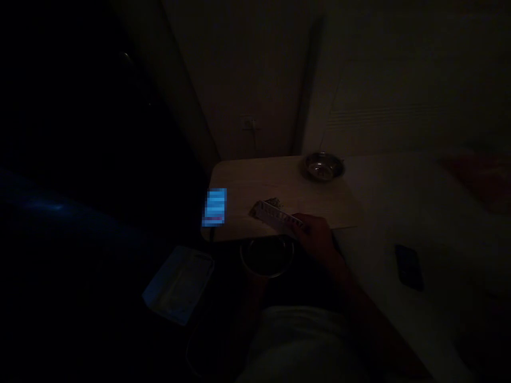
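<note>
The picture is very dark. My right hand [315, 234] is closed on one end of a pale flat strip [275, 215] with a row of dark marks along its upper edge; its exact kind cannot be made out. The strip's far end rests at a small heap of dark, crumb-like bits [274, 202] on the light wooden table [247, 175]. Just below the table's near edge, my left hand [257, 287] holds a round bowl [267, 259] with a shiny rim. Most of the left hand's fingers are hidden in shadow.
A metal bowl [324, 167] stands at the table's back right. A glowing screen [214, 207] is at its left end. Lower left is a pale rectangular tray-like thing [179, 284]. A dark phone-like object [409, 267] lies on the pale surface at right. A wall socket [248, 123] is behind.
</note>
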The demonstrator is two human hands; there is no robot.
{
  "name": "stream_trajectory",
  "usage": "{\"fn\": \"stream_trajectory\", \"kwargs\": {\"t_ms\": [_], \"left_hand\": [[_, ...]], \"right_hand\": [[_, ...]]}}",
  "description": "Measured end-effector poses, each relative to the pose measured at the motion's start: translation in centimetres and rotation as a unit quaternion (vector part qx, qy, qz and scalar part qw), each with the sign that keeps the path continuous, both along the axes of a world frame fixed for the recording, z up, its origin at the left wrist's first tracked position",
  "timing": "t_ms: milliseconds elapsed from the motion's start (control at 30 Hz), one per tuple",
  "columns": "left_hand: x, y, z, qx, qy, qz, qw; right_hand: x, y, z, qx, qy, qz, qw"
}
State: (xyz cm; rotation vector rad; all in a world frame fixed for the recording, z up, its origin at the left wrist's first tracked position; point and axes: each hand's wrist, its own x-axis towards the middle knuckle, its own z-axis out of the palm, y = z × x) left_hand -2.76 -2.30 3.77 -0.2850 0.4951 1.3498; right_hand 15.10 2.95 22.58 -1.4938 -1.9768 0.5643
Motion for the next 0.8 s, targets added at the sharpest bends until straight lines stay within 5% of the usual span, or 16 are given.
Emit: {"fn": "stream_trajectory", "kwargs": {"t_ms": [133,333,667,800], "left_hand": [[0.6,0.3,0.3,-0.071,0.034,0.035,0.996],[0.5,0.4,-0.7,-0.047,0.039,-0.002,0.998],[1.2,1.0,2.7,-0.053,-0.002,-0.027,0.998],[1.3,0.9,2.7,-0.04,-0.008,-0.031,0.999]], "right_hand": [[1.9,-0.4,-0.5,0.017,0.011,-0.025,0.999],[2.6,-0.6,-0.9,0.001,-0.024,-0.015,1.0],[1.6,-0.8,0.0,-0.005,-0.029,0.001,1.0],[1.9,-0.9,-0.3,-0.017,-0.038,-0.015,0.999]]}}
